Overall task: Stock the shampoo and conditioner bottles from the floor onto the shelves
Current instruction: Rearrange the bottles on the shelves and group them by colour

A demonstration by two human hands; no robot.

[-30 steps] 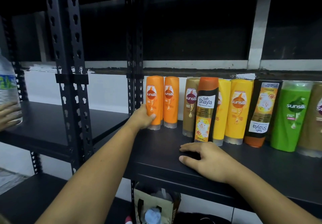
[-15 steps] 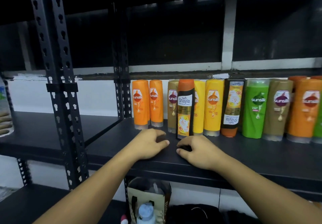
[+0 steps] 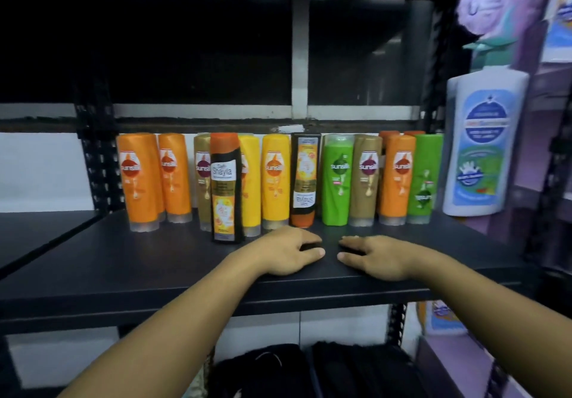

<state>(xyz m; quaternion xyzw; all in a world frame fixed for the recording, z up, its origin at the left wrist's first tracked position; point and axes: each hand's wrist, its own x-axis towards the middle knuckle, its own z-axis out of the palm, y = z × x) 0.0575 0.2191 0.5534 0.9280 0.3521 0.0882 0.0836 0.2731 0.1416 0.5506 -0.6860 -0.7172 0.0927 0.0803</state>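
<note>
Several shampoo and conditioner bottles stand in a row at the back of the black shelf (image 3: 130, 267): orange bottles (image 3: 140, 180) at the left, a black Shayla bottle (image 3: 225, 190) set forward, yellow bottles (image 3: 275, 180), an inverted black bottle (image 3: 305, 177), green bottles (image 3: 337, 180) and a brown one (image 3: 366, 180). My left hand (image 3: 291, 250) and my right hand (image 3: 377, 255) rest palm down on the shelf in front of the row, fingers curled loosely, holding nothing. Their fingertips almost meet.
A tall white pump bottle (image 3: 483, 140) stands at the shelf's right end, beside a purple display (image 3: 520, 26). Black perforated uprights (image 3: 99, 162) frame the left side. Dark bags (image 3: 309, 373) lie below the shelf. Another black shelf (image 3: 34, 236) extends left.
My left hand let go of the orange bottle at the left and came down onto the shelf. Both hands slid right along the shelf as my view turned right.
</note>
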